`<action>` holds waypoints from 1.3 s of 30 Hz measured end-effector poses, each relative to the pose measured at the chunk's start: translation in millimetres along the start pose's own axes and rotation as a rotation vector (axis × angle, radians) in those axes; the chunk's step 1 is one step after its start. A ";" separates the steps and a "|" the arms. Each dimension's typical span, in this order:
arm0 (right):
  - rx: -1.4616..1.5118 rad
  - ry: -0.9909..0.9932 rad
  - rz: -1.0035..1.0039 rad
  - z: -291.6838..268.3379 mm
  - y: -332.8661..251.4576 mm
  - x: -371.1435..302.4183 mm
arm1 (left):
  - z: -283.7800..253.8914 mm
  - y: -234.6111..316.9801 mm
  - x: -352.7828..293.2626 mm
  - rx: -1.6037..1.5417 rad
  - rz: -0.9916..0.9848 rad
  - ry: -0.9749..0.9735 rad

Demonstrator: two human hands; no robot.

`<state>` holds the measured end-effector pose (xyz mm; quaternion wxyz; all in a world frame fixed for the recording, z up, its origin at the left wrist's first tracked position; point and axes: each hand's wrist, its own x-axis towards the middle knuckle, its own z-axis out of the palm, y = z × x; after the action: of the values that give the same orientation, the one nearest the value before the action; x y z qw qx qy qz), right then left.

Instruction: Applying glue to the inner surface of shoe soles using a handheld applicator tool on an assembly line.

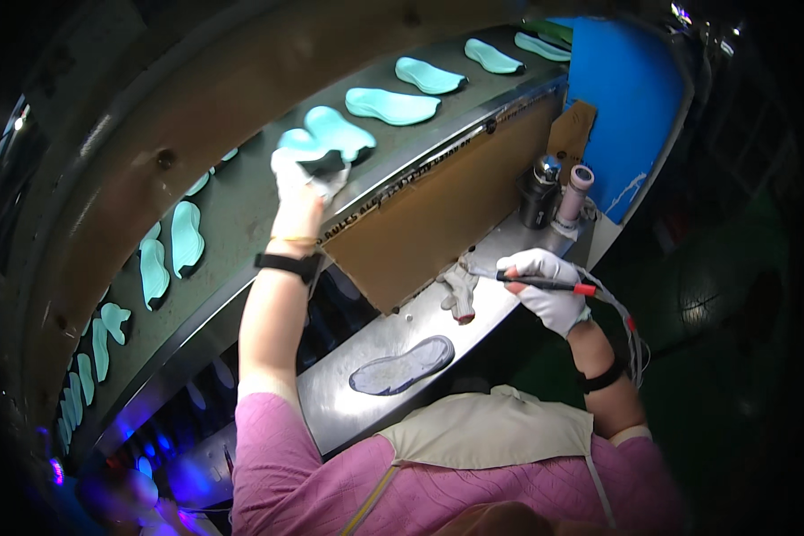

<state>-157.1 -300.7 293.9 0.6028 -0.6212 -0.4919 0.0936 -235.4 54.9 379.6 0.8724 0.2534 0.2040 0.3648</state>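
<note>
My left hand [305,174], in a white glove with bare fingertips, reaches over the conveyor belt [241,192]. Its fingers are closed on the near end of a turquoise shoe-sole piece [298,141] with a dark end; motion blurs the grip. Another turquoise sole [341,131] lies against it. My right hand [548,286], gloved likewise, is closed round a slim black-and-red pen-like tool [545,283], tip pointing left and a cable trailing from it. Below that tip, a crumpled grey-white glove [460,293] rests on the metal bench [330,411]. Nearer me lies a grey shoe sole [402,364] with a dark rim.
Several more turquoise soles [393,105] are spread along the curving belt. A cardboard sheet [429,214] stands between belt and bench. At the bench's far end are a black bottle [540,192] and a pink bottle [576,194], beside a blue panel [625,107].
</note>
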 end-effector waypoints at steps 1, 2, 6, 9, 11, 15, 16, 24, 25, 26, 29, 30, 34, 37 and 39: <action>0.024 0.029 -0.021 4.3 2.5 1.3 | 8.1 -4.6 15.4 -0.033 -0.016 -0.027; 0.004 0.012 -0.043 3.6 -1.2 2.3 | 15.1 -9.5 28.2 -0.067 -0.042 -0.058; 0.125 0.051 0.080 0.7 10.9 -1.9 | 15.6 -9.6 54.6 -0.087 0.006 0.004; 0.211 0.041 0.103 13.6 18.2 0.5 | -37.0 36.4 71.2 0.118 0.037 -0.018; 0.198 -0.002 0.104 21.3 13.0 5.6 | -61.4 68.8 70.0 0.677 0.158 0.265; 0.244 0.004 0.099 34.7 20.7 9.5 | -78.6 120.3 -5.8 1.914 0.608 -0.069; 0.269 -0.010 0.083 40.5 22.0 10.8 | -83.5 134.0 -36.1 2.121 0.727 -0.333; 0.388 -0.172 0.387 90.2 -2.3 21.9 | -171.5 176.4 -105.9 2.538 0.528 0.556; 0.401 -0.170 0.390 94.2 6.7 19.5 | -173.2 171.4 -110.1 2.536 0.527 0.549; 0.415 -0.167 0.393 96.3 11.7 18.0 | -172.5 166.9 -115.0 2.504 0.633 0.414; 0.408 -0.136 0.410 100.1 5.0 18.2 | -193.6 160.3 -145.2 2.218 0.998 0.158; 0.452 -0.131 0.426 100.8 5.3 17.9 | -202.9 156.7 -155.6 1.939 1.231 0.026; 0.612 -0.053 0.429 90.0 14.6 18.3 | -156.3 140.1 -191.0 0.540 1.029 0.168; 0.700 0.012 0.420 82.5 14.9 19.9 | -155.7 142.8 -200.0 -0.011 0.658 -0.557; 0.721 0.027 0.409 79.6 6.2 18.5 | -151.3 106.3 -181.9 0.063 0.639 -0.491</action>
<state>-201.2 -233.7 277.2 0.7573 -0.4562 -0.2859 0.3696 -492.3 29.1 354.2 0.7297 0.4101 -0.0883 0.5400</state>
